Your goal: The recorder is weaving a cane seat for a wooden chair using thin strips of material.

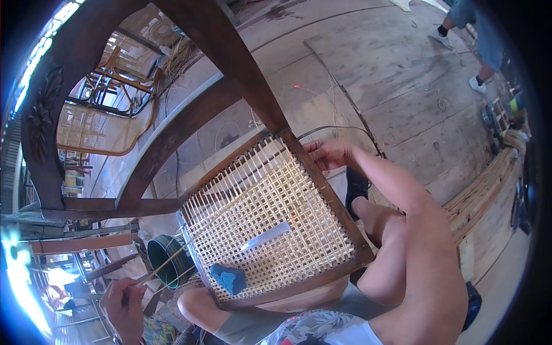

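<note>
A dark wooden chair frame [336,210] lies across my lap, its carved back reaching up to the left. Its woven cane seat [287,201] is dense on the near side and has mostly single-direction strands toward the back. At the lower left, my left hand [122,305] is closed in a pinch on a pale cane strand [167,264] that runs up over the seat. My right hand [329,154] is at the right rail near the back corner, fingers bent together; what they hold is hidden. On the weave lie a blue lump of cloth or sponge [227,279] and a pale, flat, blade-like strip [266,236].
A dark green bucket [169,259] stands beside the seat's left rail. Rattan furniture with woven panels [106,126] is at the upper left. Loose fibre scraps lie on the plank floor [391,75]. Another person's legs [489,43] show at the upper right, above stacked wood strips [480,187].
</note>
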Action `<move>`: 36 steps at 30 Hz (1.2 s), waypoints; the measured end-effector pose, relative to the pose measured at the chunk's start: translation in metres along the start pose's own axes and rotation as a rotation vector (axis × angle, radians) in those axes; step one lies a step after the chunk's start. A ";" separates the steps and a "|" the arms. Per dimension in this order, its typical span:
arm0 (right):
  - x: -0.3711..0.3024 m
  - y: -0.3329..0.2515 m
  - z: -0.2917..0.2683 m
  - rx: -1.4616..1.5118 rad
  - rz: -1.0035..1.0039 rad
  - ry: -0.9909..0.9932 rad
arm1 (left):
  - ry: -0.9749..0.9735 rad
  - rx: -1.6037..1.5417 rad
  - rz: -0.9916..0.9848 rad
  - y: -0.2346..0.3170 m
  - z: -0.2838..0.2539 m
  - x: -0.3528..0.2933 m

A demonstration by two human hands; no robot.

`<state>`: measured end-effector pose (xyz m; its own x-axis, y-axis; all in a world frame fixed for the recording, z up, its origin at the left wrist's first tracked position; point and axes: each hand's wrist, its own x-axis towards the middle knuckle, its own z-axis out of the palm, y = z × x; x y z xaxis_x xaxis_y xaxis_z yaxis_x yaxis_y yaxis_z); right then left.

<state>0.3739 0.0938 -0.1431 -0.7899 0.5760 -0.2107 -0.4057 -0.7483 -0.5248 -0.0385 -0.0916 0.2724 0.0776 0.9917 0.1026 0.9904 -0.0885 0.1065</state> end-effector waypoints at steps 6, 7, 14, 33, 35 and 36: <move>-0.032 -0.022 -0.040 -0.185 -0.052 0.132 | 0.163 0.091 -0.056 -0.131 -0.029 -0.037; -0.035 -0.029 -0.043 -0.377 -0.021 0.295 | 0.039 0.016 -0.205 -0.156 -0.027 -0.046; -0.044 -0.044 0.044 -0.285 -0.013 0.122 | -0.325 -0.657 -0.042 0.005 0.070 -0.035; -0.021 -0.026 0.087 -0.431 -0.137 0.490 | -0.002 -1.746 -0.356 0.162 0.306 0.077; -0.023 -0.024 0.087 -0.464 -0.179 0.511 | -0.037 -1.657 -0.359 0.143 0.295 0.080; -0.024 -0.023 0.085 -0.394 -0.202 0.483 | -0.071 -1.563 -0.357 0.129 0.288 0.081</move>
<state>0.3636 0.0692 -0.0555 -0.3827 0.8445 -0.3747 -0.2529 -0.4858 -0.8367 0.1285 0.0038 0.0092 -0.0718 0.9798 -0.1867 -0.1210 0.1773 0.9767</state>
